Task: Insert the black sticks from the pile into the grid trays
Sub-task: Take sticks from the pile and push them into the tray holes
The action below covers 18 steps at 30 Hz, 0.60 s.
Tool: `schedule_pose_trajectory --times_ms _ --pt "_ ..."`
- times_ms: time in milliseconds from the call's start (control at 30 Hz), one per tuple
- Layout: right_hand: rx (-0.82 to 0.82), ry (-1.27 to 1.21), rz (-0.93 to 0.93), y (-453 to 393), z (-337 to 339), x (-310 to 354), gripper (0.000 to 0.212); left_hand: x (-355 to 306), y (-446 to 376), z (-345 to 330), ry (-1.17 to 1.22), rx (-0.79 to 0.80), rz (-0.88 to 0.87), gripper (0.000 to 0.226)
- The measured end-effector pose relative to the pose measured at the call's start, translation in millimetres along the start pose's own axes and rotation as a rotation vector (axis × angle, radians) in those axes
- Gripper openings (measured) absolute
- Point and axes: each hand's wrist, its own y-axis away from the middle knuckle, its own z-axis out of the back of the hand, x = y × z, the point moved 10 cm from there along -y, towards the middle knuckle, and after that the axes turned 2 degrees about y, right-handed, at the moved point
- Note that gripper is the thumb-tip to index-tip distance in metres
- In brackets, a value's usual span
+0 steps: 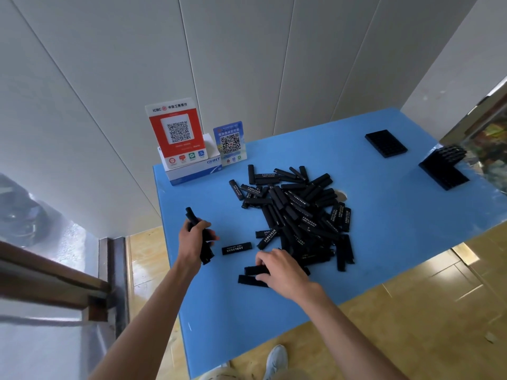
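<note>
**Gathering sticks at the near edge, trays waiting far right**

Here the left hand (195, 238) is gripping a small bundle of black sticks (199, 237), fingers curled round their middles, ends poking out above and below the fist. The right hand (279, 267) is reaching over two loose sticks (253, 275) near the table's front edge, fingertips curling onto the upper one; it looks like a pinch forming, though the grip is partly hidden.

The main pile (296, 212) is sitting mid-table, jumbled and crossing at all angles. One single stick (236, 248) is lying apart, between the two hands.

Handling, as a guess: the sticks are looking rigid, light and matte, short rounded bars with white print along one face. Smooth sides may be slipping against each other in a bundle, so taking each across its middle seems safest.

The flat grid tray (385, 143) is lying toward the far right corner, a black moulded slab of small cells. A second tray (444, 168) is sitting at the right edge, some sticks apparently standing in its far rows.

The blue table (384, 242) is looking smooth and slightly foamy. Two QR sign stands (178, 133) and a white box (192, 171) are occupying the far left corner.
</note>
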Motion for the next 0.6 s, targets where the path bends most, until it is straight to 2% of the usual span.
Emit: schedule_pose_trajectory --times_ms 100,233,433,600 --pt "0.079 0.014 0.034 -1.2 -15.8 10.5 0.037 3.6 1.4 3.8 0.023 0.0 0.028 0.007" --pt "0.152 0.097 0.05 -7.7 -32.2 15.4 0.034 9.2 6.1 10.6 0.023 -0.029 0.076 0.012" --pt "0.11 0.086 0.055 -25.2 -24.5 25.5 0.023 11.8 15.1 18.3 0.045 0.024 0.102 0.01" --pt "0.09 0.099 -0.005 -52.2 -13.3 30.2 0.033 10.8 20.6 28.6 0.011 0.046 0.112 0.012"
